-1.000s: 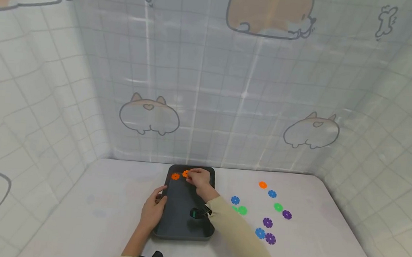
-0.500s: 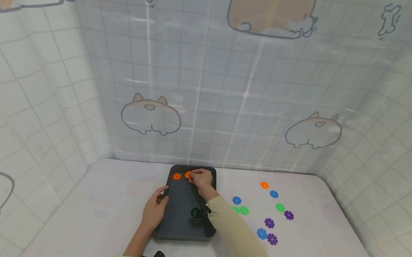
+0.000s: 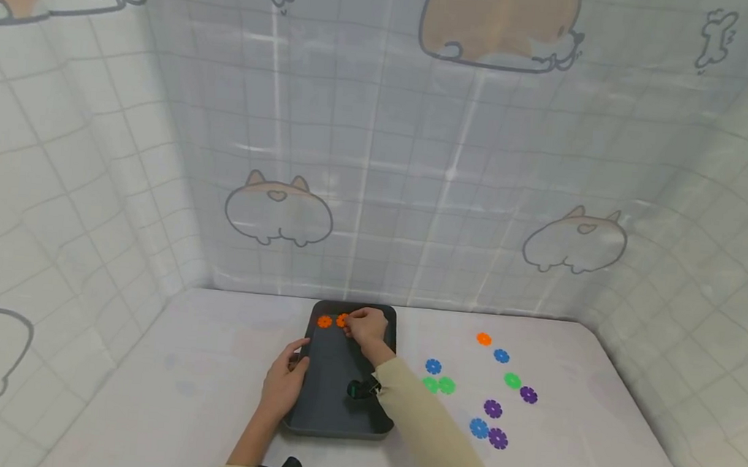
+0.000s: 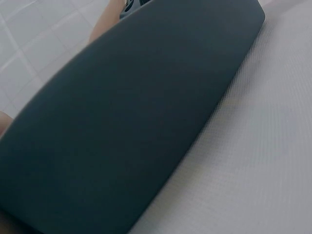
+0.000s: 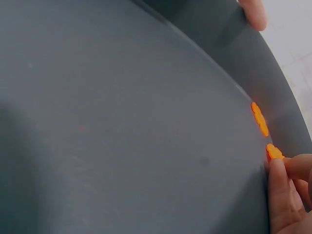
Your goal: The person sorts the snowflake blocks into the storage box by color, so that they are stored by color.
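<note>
A dark grey tray [image 3: 335,392] lies on the white table. Near its far end is an orange flower-shaped piece [image 3: 324,322], also visible in the right wrist view [image 5: 260,119]. Beside it, the right hand [image 3: 368,326] pinches a second orange piece [image 3: 341,320] between thumb and finger; the right wrist view shows this piece [image 5: 274,151] just above the tray floor or touching it, which I cannot tell. The left hand [image 3: 284,384] grips the tray's left rim, its fingers over the edge. In the left wrist view the tray's outer side [image 4: 126,107] fills most of the picture.
Right of the tray lie scattered flower pieces: an orange one [image 3: 484,339], several blue [image 3: 433,366], several green [image 3: 512,381] and several purple [image 3: 493,408]. A tiled-pattern curtain [image 3: 417,193] with dog drawings stands behind and on both sides of the table.
The right hand, with its orange piece, has drawn slightly nearer the front of the tray. The whole head view has shifted a little; the left hand keeps its place on the rim.
</note>
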A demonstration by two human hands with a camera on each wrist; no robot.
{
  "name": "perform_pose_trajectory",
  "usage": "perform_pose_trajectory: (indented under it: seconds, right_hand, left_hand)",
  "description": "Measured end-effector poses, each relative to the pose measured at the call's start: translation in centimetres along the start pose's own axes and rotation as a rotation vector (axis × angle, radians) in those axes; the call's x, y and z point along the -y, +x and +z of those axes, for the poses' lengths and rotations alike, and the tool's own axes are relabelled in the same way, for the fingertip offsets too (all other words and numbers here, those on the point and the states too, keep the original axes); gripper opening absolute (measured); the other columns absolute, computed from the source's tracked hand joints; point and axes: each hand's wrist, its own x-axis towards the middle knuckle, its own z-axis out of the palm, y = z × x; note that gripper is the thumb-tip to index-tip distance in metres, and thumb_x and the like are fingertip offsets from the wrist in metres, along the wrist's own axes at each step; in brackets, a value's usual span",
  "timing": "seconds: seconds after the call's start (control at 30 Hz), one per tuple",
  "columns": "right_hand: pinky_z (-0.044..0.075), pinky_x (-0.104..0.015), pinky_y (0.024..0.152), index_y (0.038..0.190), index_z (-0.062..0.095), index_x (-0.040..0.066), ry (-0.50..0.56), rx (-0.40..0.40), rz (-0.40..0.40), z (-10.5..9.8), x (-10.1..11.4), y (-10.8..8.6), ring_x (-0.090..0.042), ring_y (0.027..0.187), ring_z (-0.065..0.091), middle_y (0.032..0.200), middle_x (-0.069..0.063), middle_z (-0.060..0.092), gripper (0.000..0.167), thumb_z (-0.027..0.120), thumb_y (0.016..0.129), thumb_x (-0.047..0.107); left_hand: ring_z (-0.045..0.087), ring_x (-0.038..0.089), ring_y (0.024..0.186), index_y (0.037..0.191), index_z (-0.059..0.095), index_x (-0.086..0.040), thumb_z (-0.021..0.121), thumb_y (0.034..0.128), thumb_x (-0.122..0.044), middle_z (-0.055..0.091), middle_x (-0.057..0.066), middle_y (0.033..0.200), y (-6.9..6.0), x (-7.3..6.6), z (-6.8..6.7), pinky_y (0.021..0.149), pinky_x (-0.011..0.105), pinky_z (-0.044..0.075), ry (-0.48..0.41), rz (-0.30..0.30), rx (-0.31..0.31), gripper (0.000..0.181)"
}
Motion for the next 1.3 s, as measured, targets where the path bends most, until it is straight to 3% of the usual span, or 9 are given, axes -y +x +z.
perform_pose_trajectory:
  seconds: [0.57,1.0,1.3]
  right_hand:
    - [0.053,-0.029,0.052,0.080,0.074,0.003,-0.057,-0.007,-0.028,0.32,-0.64,0.49,-0.015,0.056,0.065,0.068,-0.006,0.067,0.004,0.071,0.083,0.001]
    - [0.053,-0.029,0.052,0.087,0.074,-0.004,-0.054,-0.008,0.003,0.11,-0.66,-0.13,-0.016,0.056,0.065,0.068,-0.009,0.068,0.008,0.073,0.081,0.001]
    - [0.053,-0.028,0.052,0.081,0.075,0.000,-0.066,-0.021,-0.014,0.17,-0.61,0.35,-0.016,0.055,0.066,0.065,-0.007,0.067,0.005,0.070,0.080,-0.001]
  left_hand:
    - [0.058,0.031,0.107,0.139,0.052,-0.017,0.052,0.0997,-0.018,0.056,0.020,0.129,0.07,-0.11,-0.01,0.086,0.050,0.045,-0.010,-0.033,0.000,0.039]
    - [0.057,0.032,0.110,0.140,0.052,-0.018,0.052,0.0998,-0.019,0.054,0.021,0.132,-0.26,0.34,0.17,0.087,0.051,0.045,-0.006,-0.040,0.011,0.040]
    - [0.058,0.031,0.107,0.138,0.054,-0.017,0.053,0.0992,-0.018,0.056,0.020,0.129,0.05,-0.09,0.19,0.085,0.050,0.045,-0.013,-0.012,-0.014,0.039]
